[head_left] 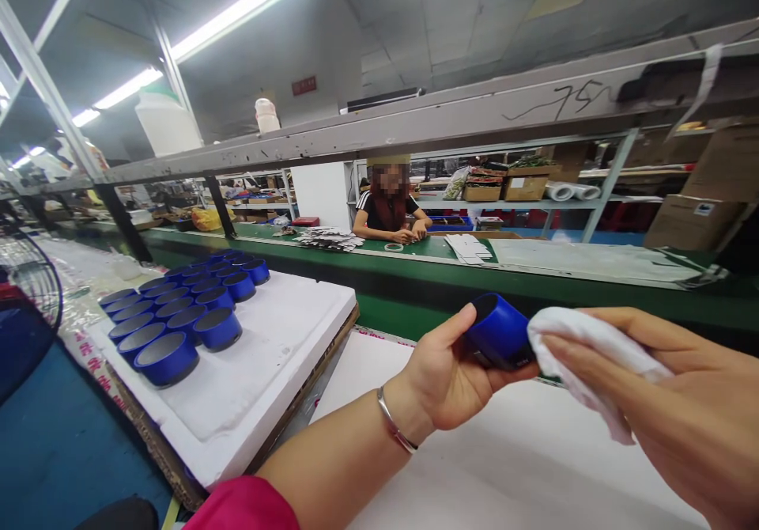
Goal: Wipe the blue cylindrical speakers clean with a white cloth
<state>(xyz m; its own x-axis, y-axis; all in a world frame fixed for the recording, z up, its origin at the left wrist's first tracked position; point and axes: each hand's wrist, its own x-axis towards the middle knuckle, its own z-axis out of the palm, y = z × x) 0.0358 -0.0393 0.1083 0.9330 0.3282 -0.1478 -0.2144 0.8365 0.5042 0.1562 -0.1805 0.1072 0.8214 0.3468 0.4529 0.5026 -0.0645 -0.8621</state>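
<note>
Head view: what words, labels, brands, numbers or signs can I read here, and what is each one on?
"75": handwritten on the grey beam; the strokes beside it are unclear.
Red wall sign: too blurred to read.
Red lettering beside the white foam board: too blurred.
White label on a cardboard box at right: too small.
Pale mark on the blue cylinder in the left hand: too small.

A scrawled "75" (579,100) marks the grey beam (439,121); the red sign (304,85) is illegible

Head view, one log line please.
left hand: holds blue cylinder | right hand: holds white cloth against cylinder | white slab: more blue cylinders
</note>
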